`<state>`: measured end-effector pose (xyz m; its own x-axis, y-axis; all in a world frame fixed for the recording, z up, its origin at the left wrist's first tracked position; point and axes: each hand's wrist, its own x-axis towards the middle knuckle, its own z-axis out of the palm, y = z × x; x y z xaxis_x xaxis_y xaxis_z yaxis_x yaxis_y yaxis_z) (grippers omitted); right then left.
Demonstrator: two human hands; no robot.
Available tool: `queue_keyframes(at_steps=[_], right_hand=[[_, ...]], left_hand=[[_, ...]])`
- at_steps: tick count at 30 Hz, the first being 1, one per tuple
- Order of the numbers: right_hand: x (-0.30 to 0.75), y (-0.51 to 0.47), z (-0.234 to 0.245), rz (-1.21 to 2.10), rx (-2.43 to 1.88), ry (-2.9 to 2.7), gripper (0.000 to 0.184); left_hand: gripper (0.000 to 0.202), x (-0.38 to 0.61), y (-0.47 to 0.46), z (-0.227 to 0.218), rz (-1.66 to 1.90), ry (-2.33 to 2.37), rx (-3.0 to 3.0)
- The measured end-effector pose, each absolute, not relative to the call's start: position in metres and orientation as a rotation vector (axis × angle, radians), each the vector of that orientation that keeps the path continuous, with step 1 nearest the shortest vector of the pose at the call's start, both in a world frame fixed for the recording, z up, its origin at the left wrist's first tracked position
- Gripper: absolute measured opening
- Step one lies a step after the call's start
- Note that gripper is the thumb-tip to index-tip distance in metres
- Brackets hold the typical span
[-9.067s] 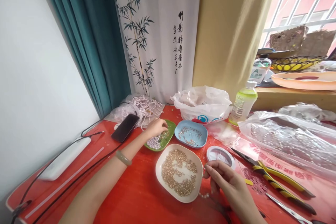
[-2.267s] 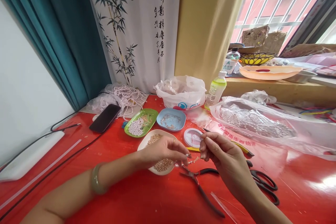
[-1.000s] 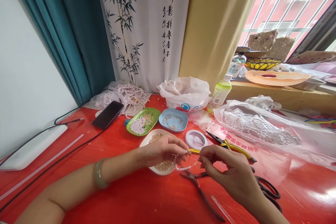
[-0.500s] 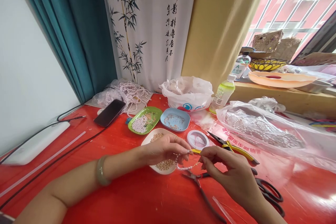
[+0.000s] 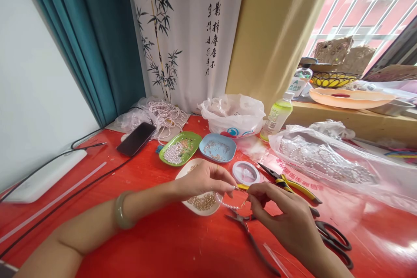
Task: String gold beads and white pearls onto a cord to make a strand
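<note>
A short string of pearl beads (image 5: 228, 205) with gold bits at its right end hangs between my two hands. My left hand (image 5: 206, 178) is pinched over one end, thumb and forefinger together; a jade-like bangle (image 5: 122, 213) circles the wrist. At the other end my right hand (image 5: 280, 206) is closed, thumb against forefinger, on the gold part of the string. Below the left hand lies a white dish (image 5: 208, 213) of gold beads, partly covered by the hand. Red-and-black pliers (image 5: 243, 221) rest under the right hand's fingertips.
Behind the hands sit a green dish (image 5: 197, 137) of pearls, a blue dish (image 5: 232, 141) of small metal parts and a thread spool (image 5: 246, 173). Yellow-handled pliers (image 5: 298, 189) and scissors (image 5: 335, 239) lie right. A phone (image 5: 137, 139) and cables are left; bagged beads (image 5: 325, 160) lie far right.
Both hands keep their pinch on the bead string. The string hangs slightly differently, and the left forearm with its bangle has shifted a little to the left.
</note>
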<state>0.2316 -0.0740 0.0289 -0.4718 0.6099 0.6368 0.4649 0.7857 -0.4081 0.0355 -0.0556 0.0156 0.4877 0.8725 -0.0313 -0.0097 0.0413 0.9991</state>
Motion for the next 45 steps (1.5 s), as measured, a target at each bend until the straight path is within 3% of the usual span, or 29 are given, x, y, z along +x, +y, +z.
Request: queue_keyframes(at_steps=[20,38,45], right_hand=[[0.230,-0.075,0.023,0.372,-0.900,-2.165,0.012],[0.224,-0.075,0.016,0.359,-0.892,-2.140,0.015],[0.226,-0.075,0.015,0.376,-0.913,-2.119,0.012]], left_hand=[[0.014,0.039,-0.057,0.017,0.922,0.810,1.322],[0.008,0.045,-0.071,0.024,1.067,0.981,1.780],[0.016,0.046,-0.072,0.020,1.049,0.993,1.676]])
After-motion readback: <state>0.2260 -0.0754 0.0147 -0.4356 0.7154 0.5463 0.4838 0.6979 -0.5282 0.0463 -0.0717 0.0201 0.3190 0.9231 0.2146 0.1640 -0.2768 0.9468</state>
